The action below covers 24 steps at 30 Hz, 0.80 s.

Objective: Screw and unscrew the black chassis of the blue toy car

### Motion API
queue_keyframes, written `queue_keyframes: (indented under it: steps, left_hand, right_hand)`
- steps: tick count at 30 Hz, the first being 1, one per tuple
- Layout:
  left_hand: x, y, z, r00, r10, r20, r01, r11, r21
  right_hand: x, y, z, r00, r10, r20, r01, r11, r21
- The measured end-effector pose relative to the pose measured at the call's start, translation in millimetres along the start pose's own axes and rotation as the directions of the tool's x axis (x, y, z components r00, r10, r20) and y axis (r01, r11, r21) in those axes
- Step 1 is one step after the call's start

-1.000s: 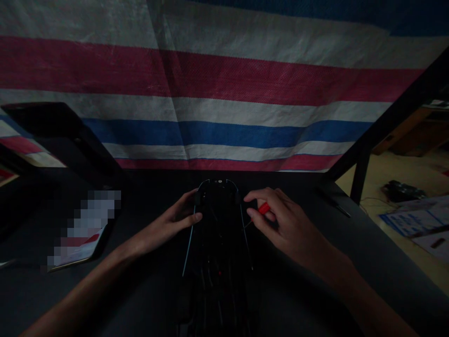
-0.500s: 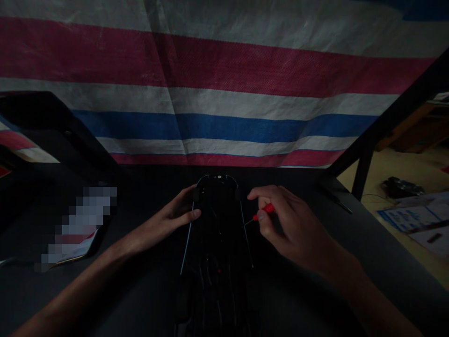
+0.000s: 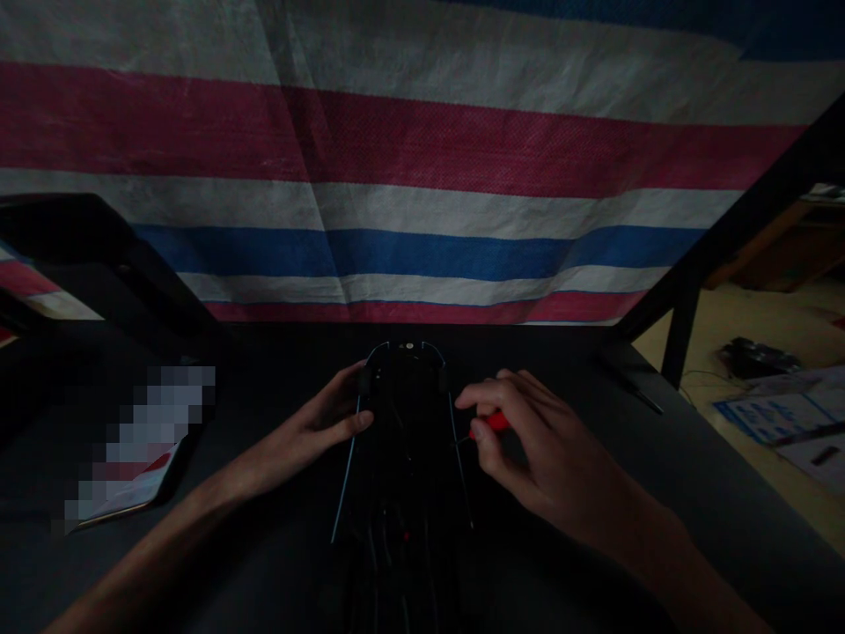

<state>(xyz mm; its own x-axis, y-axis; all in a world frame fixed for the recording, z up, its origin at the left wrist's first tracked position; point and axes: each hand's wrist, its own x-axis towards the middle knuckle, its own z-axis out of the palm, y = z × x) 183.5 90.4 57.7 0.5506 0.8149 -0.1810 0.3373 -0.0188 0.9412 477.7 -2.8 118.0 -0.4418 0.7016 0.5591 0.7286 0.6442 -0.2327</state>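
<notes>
A long black object with blue-lined edges, which looks like a model car [image 3: 402,423], lies lengthwise in front of me. Its details and lower end are lost in the dark. My left hand [image 3: 336,418] grips its left side, thumb on the upper edge and fingers partly hidden beyond. In my right hand [image 3: 521,431], thumb and fingers pinch the red handle of a small screwdriver [image 3: 498,421]. The screwdriver's thin shaft points left to the car's right edge; whether its tip touches a screw I cannot tell.
A phone-like flat device [image 3: 132,493], partly blurred out, lies on the dark table [image 3: 264,563] at left. Behind it rises a black stand [image 3: 145,273]. Another thin tool [image 3: 643,394] rests at right. A striped sheet [image 3: 429,150] hangs behind the table.
The view has tilted slightly upward, so everything sits lower. My right hand has shifted a little closer to the car with the screwdriver. My left hand keeps its hold.
</notes>
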Motion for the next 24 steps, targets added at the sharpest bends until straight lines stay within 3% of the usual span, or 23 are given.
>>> queue_keyframes:
  steps: [13,24]
  left_hand:
    - [-0.3,-2.8,-0.5,1.0,0.0,-0.005,0.0,1.0,-0.03]
    - [-0.8,1.4,1.3,1.0,0.012,-0.017,-0.012,1.0,0.001]
  right_hand:
    - [1.9,-2.2,1.1,0.997,0.058,-0.041,-0.058,0.998,0.008]
    - [3.7,-4.0,-0.6,0.998,0.007,-0.06,-0.006,1.0,0.029]
